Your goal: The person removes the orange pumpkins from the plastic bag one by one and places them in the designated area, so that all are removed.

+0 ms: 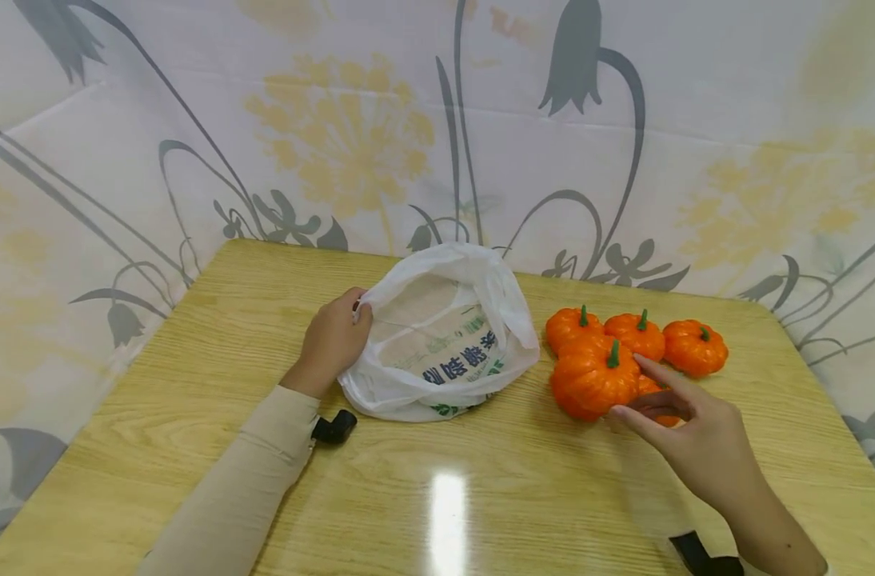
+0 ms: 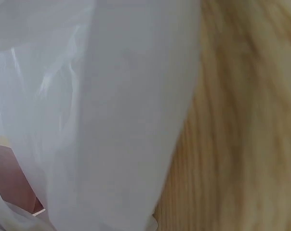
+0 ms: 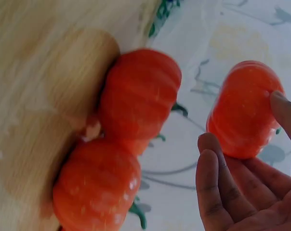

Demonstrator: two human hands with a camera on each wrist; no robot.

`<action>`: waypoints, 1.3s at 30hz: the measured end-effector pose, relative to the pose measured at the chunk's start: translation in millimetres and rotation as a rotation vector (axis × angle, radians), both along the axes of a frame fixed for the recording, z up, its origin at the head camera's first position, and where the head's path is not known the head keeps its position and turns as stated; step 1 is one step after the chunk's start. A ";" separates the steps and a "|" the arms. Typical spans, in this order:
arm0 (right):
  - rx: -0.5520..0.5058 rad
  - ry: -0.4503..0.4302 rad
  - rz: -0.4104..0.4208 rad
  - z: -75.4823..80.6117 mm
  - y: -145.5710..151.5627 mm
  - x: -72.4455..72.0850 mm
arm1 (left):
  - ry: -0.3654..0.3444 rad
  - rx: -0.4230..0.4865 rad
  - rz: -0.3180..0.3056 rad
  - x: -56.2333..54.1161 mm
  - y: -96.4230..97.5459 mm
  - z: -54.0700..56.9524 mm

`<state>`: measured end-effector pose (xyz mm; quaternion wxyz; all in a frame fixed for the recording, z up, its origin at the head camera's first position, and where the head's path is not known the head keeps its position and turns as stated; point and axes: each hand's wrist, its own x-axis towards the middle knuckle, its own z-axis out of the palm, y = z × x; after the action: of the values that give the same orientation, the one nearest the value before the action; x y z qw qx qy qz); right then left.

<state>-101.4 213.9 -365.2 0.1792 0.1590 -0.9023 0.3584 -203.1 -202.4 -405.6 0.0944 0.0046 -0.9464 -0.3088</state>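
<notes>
A white plastic bag [image 1: 437, 404] with printed characters sits on the table, its mouth spread wide. My left hand [image 1: 335, 338] grips the left side of its rim, thumb over the edge. In the left wrist view the bag's white film [image 2: 126, 115] hides most of that hand. My right hand [image 1: 707, 440] holds an orange toy pumpkin [image 1: 592, 380] with a green stem between thumb and fingertips. The right wrist view has this held pumpkin [image 3: 244, 110] apart from two other pumpkins [image 3: 140, 91] on the table.
Behind the held pumpkin stand several more orange pumpkins [image 1: 695, 348], grouped on the right of the wood-grain table [image 1: 538, 496]. A flower-patterned cloth [image 1: 409, 120] hangs behind the table's far edge. Black camera mounts [image 1: 334, 428] are on both wrists.
</notes>
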 end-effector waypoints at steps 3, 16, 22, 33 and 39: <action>-0.016 -0.003 -0.042 1.8 11.3 -3.6 | 0.001 0.002 -0.006 -0.1 -0.9 0.1; -0.036 -0.217 -0.259 3.1 65.2 -8.3 | -0.006 0.003 -0.022 0.8 -0.4 0.0; -0.022 -0.283 -0.362 -5.9 89.0 -10.2 | -0.013 0.003 -0.021 2.1 -0.7 -1.1; 0.047 -0.337 -0.435 -14.3 124.8 -19.5 | -0.031 0.013 -0.011 1.6 -1.9 -1.3; 0.132 -0.418 -0.415 -18.7 137.6 -21.2 | -0.021 0.003 -0.020 1.9 -0.4 -2.1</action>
<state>-122.6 351.4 -383.8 0.0483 -0.0947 -0.9542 0.2797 -201.2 -202.8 -407.7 0.0816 -0.0014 -0.9469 -0.3110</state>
